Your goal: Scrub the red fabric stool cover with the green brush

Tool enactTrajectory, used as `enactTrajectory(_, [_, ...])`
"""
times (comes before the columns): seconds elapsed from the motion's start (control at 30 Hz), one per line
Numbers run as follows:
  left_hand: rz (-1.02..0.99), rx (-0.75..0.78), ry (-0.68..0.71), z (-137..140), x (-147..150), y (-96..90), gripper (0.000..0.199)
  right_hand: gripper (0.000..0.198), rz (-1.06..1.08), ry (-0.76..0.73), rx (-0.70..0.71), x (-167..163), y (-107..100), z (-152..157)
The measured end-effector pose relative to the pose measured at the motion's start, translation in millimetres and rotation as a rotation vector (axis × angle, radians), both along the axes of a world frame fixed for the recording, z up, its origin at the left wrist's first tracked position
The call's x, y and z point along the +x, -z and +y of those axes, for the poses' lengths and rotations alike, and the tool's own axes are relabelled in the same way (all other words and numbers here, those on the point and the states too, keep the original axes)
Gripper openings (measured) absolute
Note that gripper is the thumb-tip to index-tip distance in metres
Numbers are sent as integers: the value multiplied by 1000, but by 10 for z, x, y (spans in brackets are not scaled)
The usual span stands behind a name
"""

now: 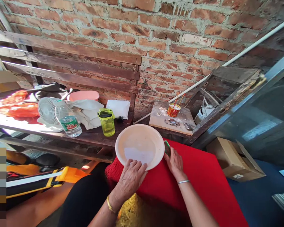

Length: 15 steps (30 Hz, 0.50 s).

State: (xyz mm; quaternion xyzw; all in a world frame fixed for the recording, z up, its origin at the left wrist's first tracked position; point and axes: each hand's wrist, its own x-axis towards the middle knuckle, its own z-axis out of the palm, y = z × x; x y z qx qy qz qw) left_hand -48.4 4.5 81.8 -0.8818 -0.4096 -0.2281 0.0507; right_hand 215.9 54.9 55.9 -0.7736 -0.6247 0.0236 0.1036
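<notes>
We see bare forearms, a gold bangle on our left hand (130,178)'s wrist, a thin silver one on our right hand (175,163)'s

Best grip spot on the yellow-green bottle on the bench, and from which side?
Grip the yellow-green bottle around its straight body below the dark lid, coming from the front right. It stands upright; cloth and the clear water bottle crowd its left, so that side looks tighter.
</notes>
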Motion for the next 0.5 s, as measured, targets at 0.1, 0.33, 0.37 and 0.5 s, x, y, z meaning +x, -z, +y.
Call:
enactTrajectory(0.1, [-25, 40, 11, 14, -6, 25, 16, 44, -36, -37, -24, -28, 27, 188])
enactTrajectory(0.33, [-27, 75, 21, 37, -21, 80, 21, 50, -99, 209, -75, 889, -35, 230])
enactTrajectory(0.37, [-23, 77, 17, 39, -23, 95, 22, 51, -105, 281, -83, 1088, -59, 180])
enactTrajectory(0.5, [7, 86, -1, 50, -28, 148, 23, 60, -106, 582, -125, 1866, -143, -165])
